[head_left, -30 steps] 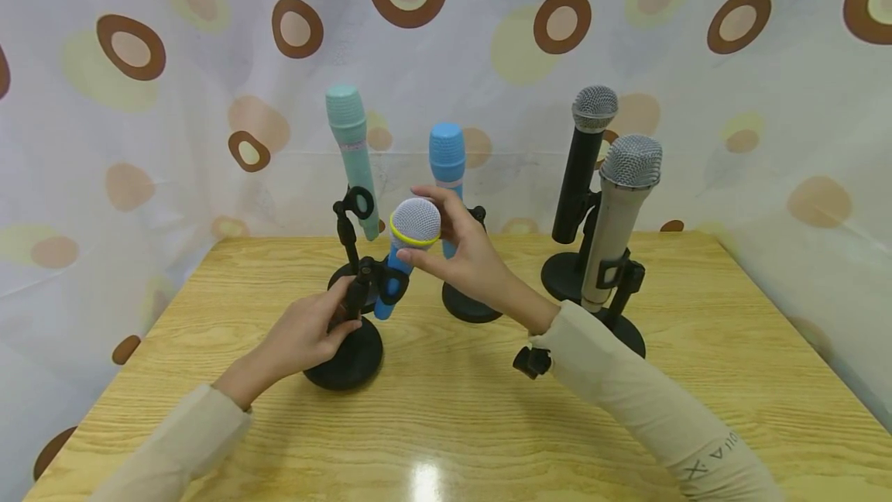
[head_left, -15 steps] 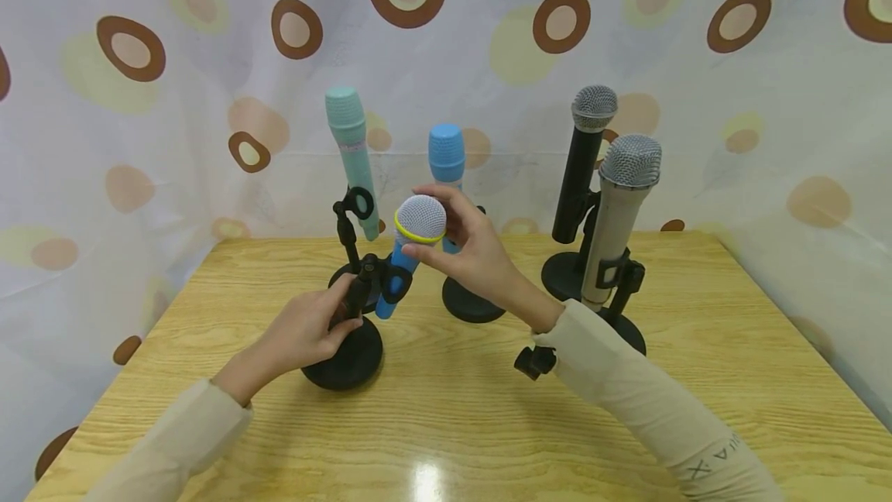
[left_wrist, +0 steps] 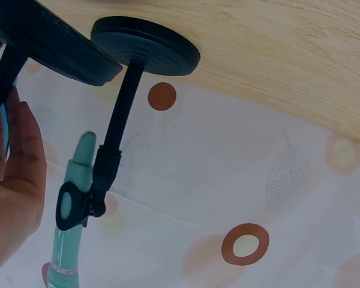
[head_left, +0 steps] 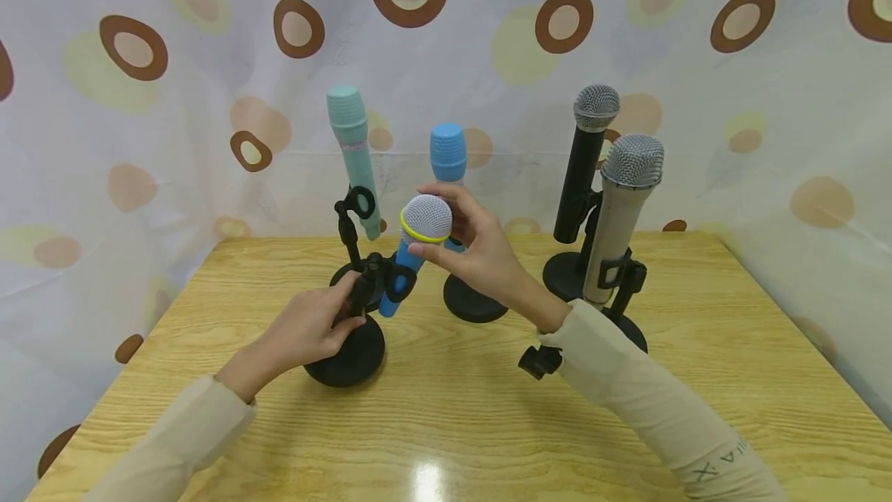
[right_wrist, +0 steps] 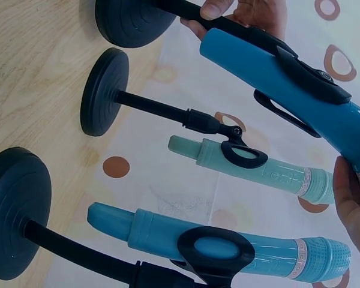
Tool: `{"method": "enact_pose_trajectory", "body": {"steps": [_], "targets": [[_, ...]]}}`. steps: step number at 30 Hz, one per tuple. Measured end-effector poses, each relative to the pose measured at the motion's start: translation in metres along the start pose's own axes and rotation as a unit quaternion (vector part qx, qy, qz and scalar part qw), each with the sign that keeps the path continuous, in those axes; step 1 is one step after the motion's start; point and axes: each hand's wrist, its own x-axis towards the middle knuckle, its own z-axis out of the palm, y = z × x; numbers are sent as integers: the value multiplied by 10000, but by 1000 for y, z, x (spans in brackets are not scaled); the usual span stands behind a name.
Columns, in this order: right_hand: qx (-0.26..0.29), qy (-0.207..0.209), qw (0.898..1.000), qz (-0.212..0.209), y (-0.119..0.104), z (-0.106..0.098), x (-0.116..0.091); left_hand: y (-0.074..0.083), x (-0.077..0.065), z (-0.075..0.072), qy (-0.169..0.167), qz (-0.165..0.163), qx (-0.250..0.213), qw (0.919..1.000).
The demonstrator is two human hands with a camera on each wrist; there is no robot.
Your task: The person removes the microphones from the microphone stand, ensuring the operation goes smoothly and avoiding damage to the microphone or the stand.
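Over the last second the right hand point(head_left: 481, 250) and the blue-handled microphone point(head_left: 406, 257) have edged slightly toward the right edge of the counter point(head_left: 474, 424), the clip point(right_wrist: 312, 75) shifting along with them, while the left hand point(head_left: 310, 324) has barely moved. Since clip and microphone shift together — with the handle running through the clip's ring — I judge this a small adjustment with the microphone already in its mount.

The microphone leans, head up, between the two hands, left of the counter's middle. Its mesh head lies against the right hand, which pinches it around the yellow ring, thumb on the near side and fingers behind; the handle slopes down and away from that hand toward the counter's left edge. The left hand grips the stand point(head_left: 361, 294) by its stem, just below the clip and above the round base point(head_left: 348, 355).

Nearer the counter's far edge, well clear of the grips, stand a mint-green microphone point(head_left: 356, 149) and an all-blue microphone point(head_left: 448, 153).
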Motion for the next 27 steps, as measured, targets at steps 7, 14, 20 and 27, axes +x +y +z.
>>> {"method": "enact_pose_trajectory", "body": {"steps": [7,14,20,27], "targets": [[8,58,9998,170,-6,-5,1,-1,-1,0,-37,87,26,10000],[409,498,9979,42,-19,-23,10,-10,-9,3,-134,-98,99,9998],[453,844,9952,-183,-26,-29,9,-11,-5,-4,-10,27,204,9998],[281,1480,9871,-551,-35,-42,10,-14,-3,-8,-40,-112,414,9991]]}}
